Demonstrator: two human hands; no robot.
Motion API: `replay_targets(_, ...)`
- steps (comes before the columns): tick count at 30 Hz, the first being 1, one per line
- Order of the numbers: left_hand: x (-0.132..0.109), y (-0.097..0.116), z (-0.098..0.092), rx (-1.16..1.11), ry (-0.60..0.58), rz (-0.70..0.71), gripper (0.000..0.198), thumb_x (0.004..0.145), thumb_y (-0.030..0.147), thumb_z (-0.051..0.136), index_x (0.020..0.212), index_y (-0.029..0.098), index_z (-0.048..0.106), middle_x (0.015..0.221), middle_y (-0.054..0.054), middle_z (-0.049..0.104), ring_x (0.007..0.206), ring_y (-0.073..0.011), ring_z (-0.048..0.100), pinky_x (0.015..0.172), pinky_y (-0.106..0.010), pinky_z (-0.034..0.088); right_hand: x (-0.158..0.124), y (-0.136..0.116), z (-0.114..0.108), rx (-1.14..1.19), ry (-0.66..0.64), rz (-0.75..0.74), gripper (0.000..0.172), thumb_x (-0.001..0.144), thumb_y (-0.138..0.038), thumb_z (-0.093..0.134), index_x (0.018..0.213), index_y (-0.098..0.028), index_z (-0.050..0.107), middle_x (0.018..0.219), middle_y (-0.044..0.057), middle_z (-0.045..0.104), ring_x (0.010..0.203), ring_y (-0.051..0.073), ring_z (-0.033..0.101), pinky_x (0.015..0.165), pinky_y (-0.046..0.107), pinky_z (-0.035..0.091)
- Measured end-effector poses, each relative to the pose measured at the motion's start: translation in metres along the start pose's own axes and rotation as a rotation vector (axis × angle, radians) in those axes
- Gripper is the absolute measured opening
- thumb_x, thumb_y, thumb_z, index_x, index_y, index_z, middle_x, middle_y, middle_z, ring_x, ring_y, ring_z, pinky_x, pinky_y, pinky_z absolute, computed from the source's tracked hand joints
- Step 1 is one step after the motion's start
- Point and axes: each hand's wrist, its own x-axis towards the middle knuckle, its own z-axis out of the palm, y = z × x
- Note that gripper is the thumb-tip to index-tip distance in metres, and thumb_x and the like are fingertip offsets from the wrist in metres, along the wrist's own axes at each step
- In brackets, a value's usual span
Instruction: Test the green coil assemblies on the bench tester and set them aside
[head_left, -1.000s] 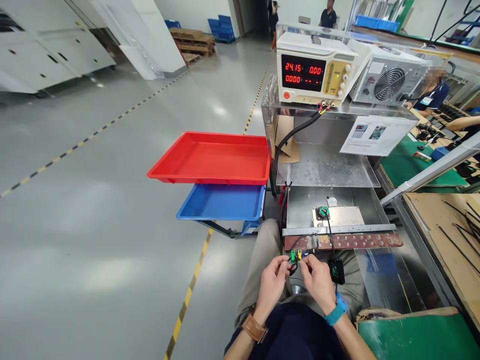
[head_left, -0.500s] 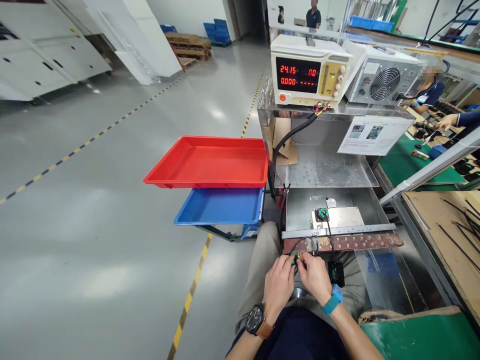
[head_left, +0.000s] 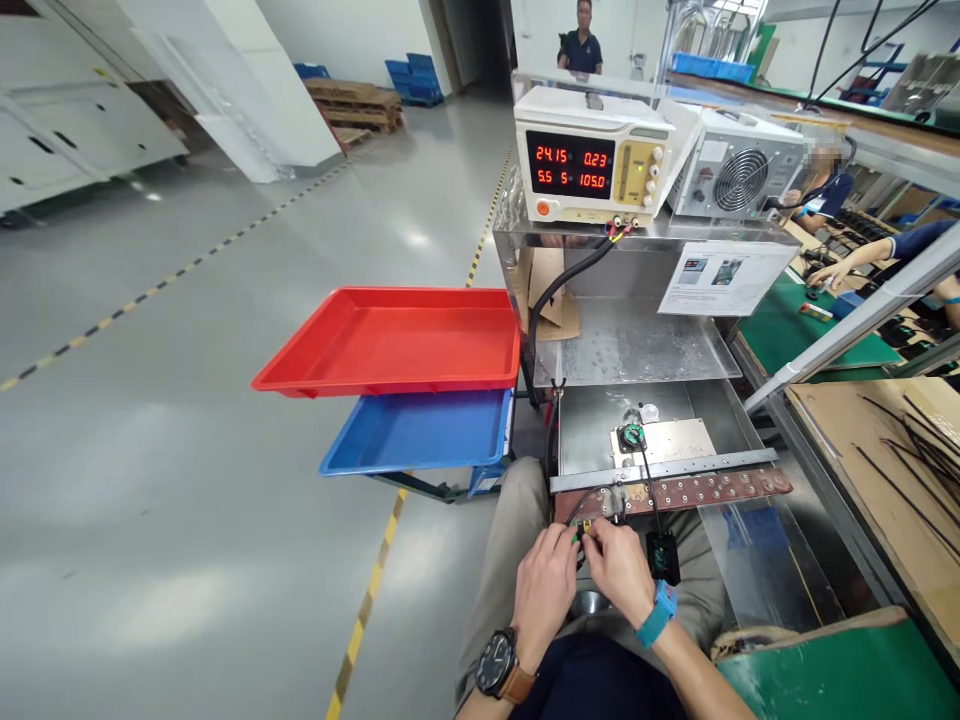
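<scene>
Low in the head view, my left hand and my right hand meet with fingertips pinched around a small green-and-yellow connector piece, mostly covered by the fingers. Dark cables run from it toward a reddish-brown strip with rows of metal studs. Just right of my right hand hangs a small black box with greenish parts inside, on a black cord. That cord leads up to a round black-and-green part on a silver plate, inside a metal drawer.
Above stands a power supply with lit red digits. A red tray overlaps a blue tray on the left. Black wires lie on the cardboard at right. A co-worker's hand reaches over a green mat; another person stands behind.
The power supply's lower reading went from 0.000 to lit digits, and its upper right reading from 0.0 to 0.23. The camera view shifted slightly. My hands keep their pinch.
</scene>
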Motion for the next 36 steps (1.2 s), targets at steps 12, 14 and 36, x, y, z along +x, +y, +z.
replay_targets(12, 0.001, -0.003, 0.002, 0.009, 0.003, 0.015, 0.029, 0.102, 0.020, 0.038, 0.108, 0.019, 0.066, 0.100, -0.006, 0.070, 0.095, -0.0210, 0.068, 0.078, -0.031, 0.056, 0.002, -0.001, -0.001, -0.004, 0.005, 0.008, 0.017, 0.096, -0.015, 0.050, 0.084, -0.018, 0.061, 0.075, 0.005, 0.072, 0.066, 0.016, 0.066, 0.060, 0.027, 0.026)
replay_targets(14, 0.001, -0.003, 0.002, 0.007, 0.003, 0.011, 0.029, 0.102, 0.020, 0.038, 0.109, 0.019, 0.065, 0.100, -0.006, 0.070, 0.094, -0.0212, 0.069, 0.077, -0.032, 0.056, 0.002, -0.001, 0.000, 0.002, 0.008, 0.009, 0.017, 0.096, -0.015, 0.049, 0.084, -0.018, 0.061, 0.075, 0.005, 0.072, 0.066, 0.016, 0.066, 0.060, 0.027, 0.025)
replay_targets(36, -0.001, -0.010, 0.007, 0.015, 0.002, 0.008, 0.033, 0.102, 0.020, 0.035, 0.109, 0.020, 0.067, 0.099, -0.005, 0.070, 0.092, -0.0183, 0.070, 0.073, -0.028, 0.056, 0.003, 0.001, 0.009, 0.020, 0.018, 0.022, 0.018, 0.096, -0.014, 0.049, 0.083, -0.019, 0.061, 0.076, 0.004, 0.073, 0.072, 0.020, 0.070, 0.059, 0.028, 0.025)
